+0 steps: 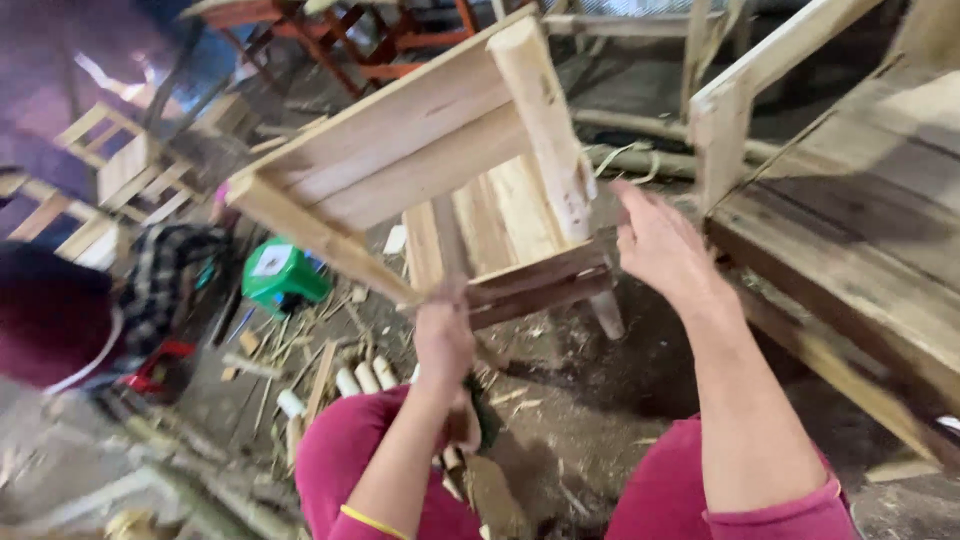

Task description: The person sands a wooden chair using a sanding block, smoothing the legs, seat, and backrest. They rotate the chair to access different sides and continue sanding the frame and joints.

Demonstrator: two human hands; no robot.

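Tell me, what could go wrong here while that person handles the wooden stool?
The wooden stool is tipped in the air, the left hand gripping one slat while the right hand looks open beside a leg, so it might twist or drop. Offcuts litter the ground underfoot: possible trip hazard.

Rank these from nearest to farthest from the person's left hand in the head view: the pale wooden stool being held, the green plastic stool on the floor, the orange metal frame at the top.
1. Pale wooden stool: touching the left hand, directly above it.
2. Green plastic stool: on the floor, to its left.
3. Orange metal frame: far off along the top edge.
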